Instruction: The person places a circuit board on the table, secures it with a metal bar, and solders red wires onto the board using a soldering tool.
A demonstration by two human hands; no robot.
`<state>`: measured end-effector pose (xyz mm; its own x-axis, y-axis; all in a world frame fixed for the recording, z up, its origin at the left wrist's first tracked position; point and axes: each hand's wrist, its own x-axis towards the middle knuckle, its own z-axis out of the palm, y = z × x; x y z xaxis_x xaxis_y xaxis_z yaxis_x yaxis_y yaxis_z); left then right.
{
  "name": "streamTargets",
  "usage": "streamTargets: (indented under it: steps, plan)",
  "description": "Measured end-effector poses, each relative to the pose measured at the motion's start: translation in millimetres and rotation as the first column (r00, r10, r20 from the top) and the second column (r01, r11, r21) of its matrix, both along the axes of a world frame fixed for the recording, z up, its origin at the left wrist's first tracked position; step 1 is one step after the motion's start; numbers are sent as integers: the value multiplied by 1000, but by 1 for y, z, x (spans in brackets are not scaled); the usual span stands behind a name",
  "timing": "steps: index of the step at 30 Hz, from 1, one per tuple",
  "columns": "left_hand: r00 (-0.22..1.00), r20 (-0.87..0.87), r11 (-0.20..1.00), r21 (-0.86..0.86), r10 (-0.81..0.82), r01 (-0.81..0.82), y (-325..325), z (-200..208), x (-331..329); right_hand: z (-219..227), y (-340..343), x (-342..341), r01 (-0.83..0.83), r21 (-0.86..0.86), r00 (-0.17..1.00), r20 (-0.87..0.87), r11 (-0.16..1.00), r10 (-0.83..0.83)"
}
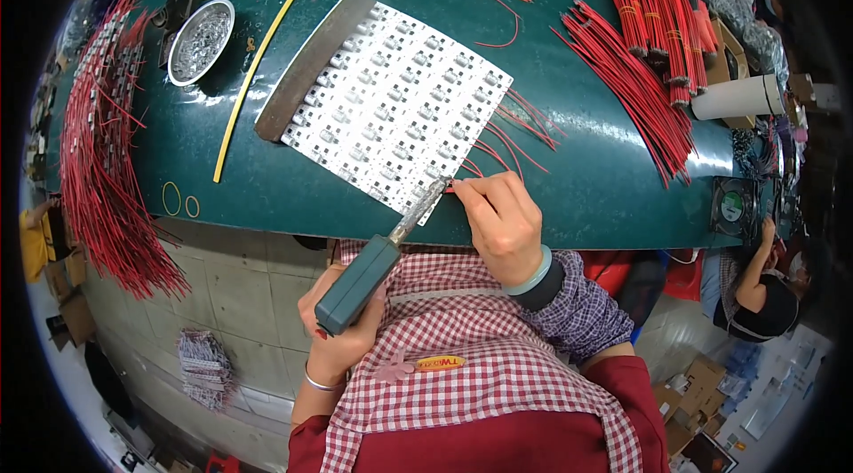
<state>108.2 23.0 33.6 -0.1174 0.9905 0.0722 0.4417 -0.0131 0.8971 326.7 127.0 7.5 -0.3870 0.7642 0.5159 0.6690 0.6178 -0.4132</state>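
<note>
My left hand (348, 331) is wrapped round the green handle of a soldering iron (360, 282). Its tip reaches the near right corner of a white sheet of small circuit boards (355, 128). At that corner my right hand (506, 224) pinches the end of a red wire (450, 190), close to the iron's tip. Several more red wires (508, 143) stick out from the sheet's right edge. A dark flat bar (313, 73) lies across the sheet's far left side. Rows of small metallic parts cover the sheet.
Left on the green table (355, 214) lie a large bundle of red wires (102, 162), a white-rimmed bowl (201, 43) and a yellow strip (264, 73). Loose red wires (626, 87) and banded bundles (653, 7) lie right. A small fan (734, 206) stands near a co-worker (769, 291).
</note>
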Motion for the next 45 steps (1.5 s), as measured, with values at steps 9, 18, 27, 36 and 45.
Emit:
streamTargets:
  steps: [9,18,27,36,45]
  plan:
    - [995,17,994,-44,101,-100,-20,-14,-7,1,0,0,-1,9,1000,18,1000,1]
    - [994,39,994,-48,98,-96,-19,-5,-5,1,-1,-3,13,23,999,-35,1000,-12]
    - [997,35,997,-23,73,-72,-18,-7,-4,0,-5,-5,14,40,998,-60,999,-12]
    - [996,-85,997,69,-24,30,-4,2,-3,0,-5,-4,10,26,1000,-27,1000,-9]
    - [999,-9,999,8,33,-32,-15,-4,-6,0,-5,-4,-2,33,1000,-14,999,2]
